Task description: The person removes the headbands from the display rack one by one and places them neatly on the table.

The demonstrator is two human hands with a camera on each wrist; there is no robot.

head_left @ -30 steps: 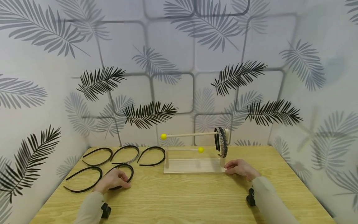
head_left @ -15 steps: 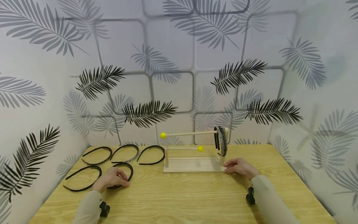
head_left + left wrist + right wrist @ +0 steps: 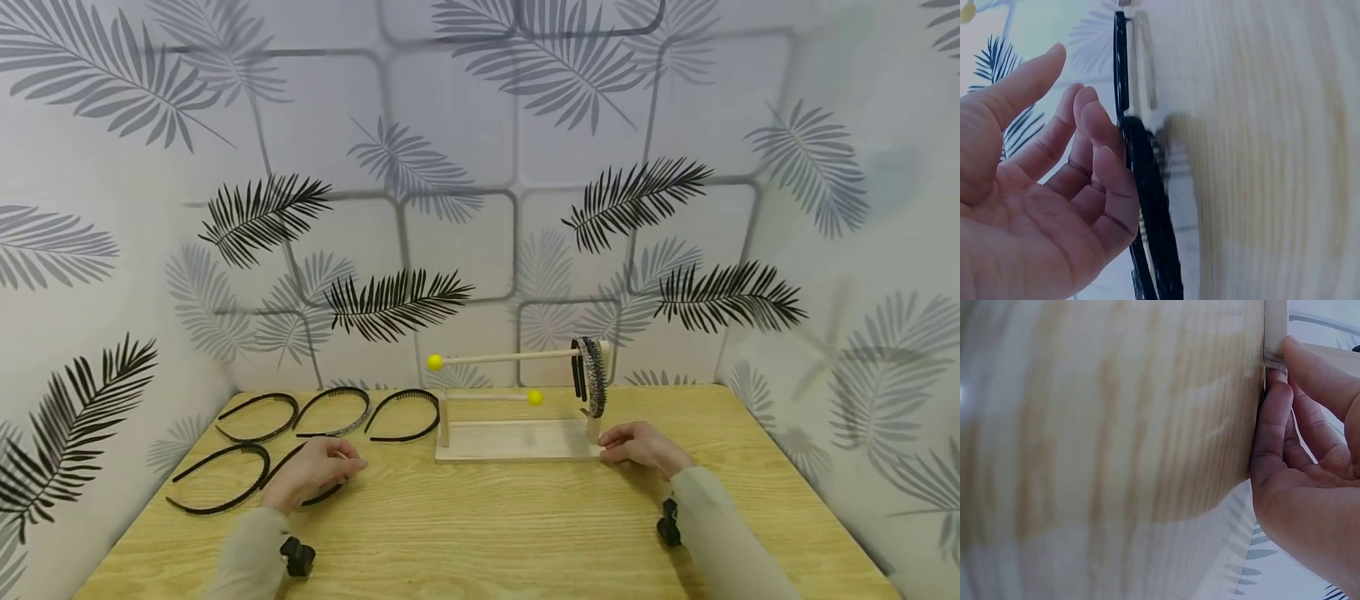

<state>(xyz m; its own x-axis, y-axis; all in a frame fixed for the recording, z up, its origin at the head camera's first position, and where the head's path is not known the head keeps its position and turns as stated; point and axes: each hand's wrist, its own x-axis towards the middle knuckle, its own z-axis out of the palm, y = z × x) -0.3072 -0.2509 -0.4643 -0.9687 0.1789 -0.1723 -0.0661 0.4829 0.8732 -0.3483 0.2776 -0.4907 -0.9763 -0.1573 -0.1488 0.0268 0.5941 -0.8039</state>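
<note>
My left hand [image 3: 315,471] hovers over a black toothed headband [image 3: 322,497] at the near end of the headband group, partly covering it. In the left wrist view the thumb stands apart from loosely bent fingers, and the fingers lie right beside the textured band [image 3: 1155,200]. Nothing is between thumb and fingertips. My right hand [image 3: 647,447] pinches the right front corner of a pale wooden headband rack [image 3: 517,442]; in the right wrist view thumb and fingers meet at the base's corner [image 3: 1276,337]. Several headbands [image 3: 595,382], black and glittery, hang at the upper rod's right end.
Several more headbands lie on the wood-grain table left of the rack: a black one [image 3: 225,508], another behind it [image 3: 258,437], a glittery one [image 3: 352,425], and one nearest the rack [image 3: 408,437]. The rods end in yellow balls [image 3: 435,362]. A leaf-patterned wall stands behind.
My left hand has shifted right and slightly away from me, its fingertips lifting off the near side of the headband. The right hand stays at the rack's corner.
</note>
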